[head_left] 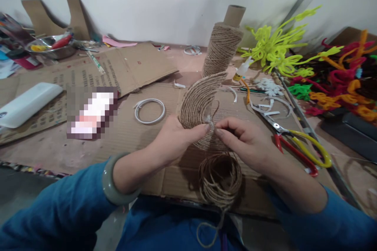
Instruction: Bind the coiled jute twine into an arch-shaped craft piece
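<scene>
My left hand [185,135] grips a curved piece covered in rows of jute twine [194,104], its thumb pressed on the front near a whitish, glossy patch. The piece stands upright and narrows to a tip at the top. At its right edge my right hand [240,137] pinches, thumb against forefinger, beside that patch; a short twine end curls up just above. What lies between those fingertips is too small to make out. Below both hands a loose coil of twine [219,180] hangs at the table's front edge, a loop trailing toward my lap.
Behind stands a twine spool [222,47] beside a small glue bottle [242,70]. Red-and-yellow-handled scissors [304,145] lie right. A white ring of strip [149,111], a blurred phone [94,113] and a white case [29,104] lie left. Yellow pipe-cleaner flowers [273,49] fill the back right.
</scene>
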Available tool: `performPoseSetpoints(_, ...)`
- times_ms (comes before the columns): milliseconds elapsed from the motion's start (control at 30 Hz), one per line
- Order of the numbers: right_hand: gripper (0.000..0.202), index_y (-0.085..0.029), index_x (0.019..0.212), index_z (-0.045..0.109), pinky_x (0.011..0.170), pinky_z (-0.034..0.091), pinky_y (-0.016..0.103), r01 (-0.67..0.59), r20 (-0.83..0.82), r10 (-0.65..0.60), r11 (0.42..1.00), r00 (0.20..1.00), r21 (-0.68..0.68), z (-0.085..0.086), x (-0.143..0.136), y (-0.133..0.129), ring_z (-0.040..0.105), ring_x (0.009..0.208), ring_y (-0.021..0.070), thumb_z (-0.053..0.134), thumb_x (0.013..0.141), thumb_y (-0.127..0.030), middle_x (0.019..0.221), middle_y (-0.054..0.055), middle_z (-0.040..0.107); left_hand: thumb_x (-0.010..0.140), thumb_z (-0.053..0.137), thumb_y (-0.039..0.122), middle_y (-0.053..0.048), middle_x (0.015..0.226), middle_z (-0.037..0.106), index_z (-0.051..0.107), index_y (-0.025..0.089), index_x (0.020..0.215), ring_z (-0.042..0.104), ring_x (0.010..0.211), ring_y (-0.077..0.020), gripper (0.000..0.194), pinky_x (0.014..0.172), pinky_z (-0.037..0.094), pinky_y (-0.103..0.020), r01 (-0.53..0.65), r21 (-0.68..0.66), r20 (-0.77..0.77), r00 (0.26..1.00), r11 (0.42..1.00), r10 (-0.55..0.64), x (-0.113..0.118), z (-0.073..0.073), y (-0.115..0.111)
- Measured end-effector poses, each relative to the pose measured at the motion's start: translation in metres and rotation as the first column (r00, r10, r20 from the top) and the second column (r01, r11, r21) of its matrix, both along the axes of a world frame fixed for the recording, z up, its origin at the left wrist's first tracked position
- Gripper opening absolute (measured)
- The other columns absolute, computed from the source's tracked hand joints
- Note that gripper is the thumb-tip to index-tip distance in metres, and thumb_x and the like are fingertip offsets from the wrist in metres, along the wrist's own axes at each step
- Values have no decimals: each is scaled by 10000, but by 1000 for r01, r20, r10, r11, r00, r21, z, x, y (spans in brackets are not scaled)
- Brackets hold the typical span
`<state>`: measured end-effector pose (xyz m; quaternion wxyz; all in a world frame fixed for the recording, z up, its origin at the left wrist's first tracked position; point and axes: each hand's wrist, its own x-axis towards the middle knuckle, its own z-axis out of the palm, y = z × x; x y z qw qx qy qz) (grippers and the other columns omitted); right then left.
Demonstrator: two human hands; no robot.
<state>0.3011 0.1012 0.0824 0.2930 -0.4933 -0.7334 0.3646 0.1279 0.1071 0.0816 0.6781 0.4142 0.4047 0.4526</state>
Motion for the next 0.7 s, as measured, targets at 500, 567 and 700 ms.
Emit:
performPoseSetpoints(500, 210, -191, 823, 676, 530, 407, 224, 22, 43, -23, 999, 999, 29, 2, 3, -1, 547, 583, 111, 502, 896, -284, 646, -11, 631, 648, 786, 247, -18, 790, 723, 716, 163, 758, 644, 750, -167, 155, 785, 513, -320, 28, -18, 5, 1000, 999, -28, -2, -2, 3)
performPoseSetpoints(567, 233, -194, 824, 674, 546, 426, 230, 13, 50, -16, 999, 999, 44, 1, 4, 0, 561, 601, 118, 487, 912, -301, 662, -2, 641, 666, 778, 240, -25, 837, 735, 728, 166, 808, 654, 794, -174, 167, 819, 517, -325, 57, 8, 32, 998, 998, -58, -2, -3, 4)
performPoseSetpoints(700, 154, -220, 916, 666, 682, 489, 277, 106, 82, -134, 954, 988, 281, -2, 10, 0, 625, 750, 157, 528, 904, -289, 823, 23, 693, 707, 755, 220, -30, 936, 746, 740, 171, 914, 660, 925, -176, 213, 912, 489, -307, 130, 74, 44, 990, 989, -133, -3, -5, 5)
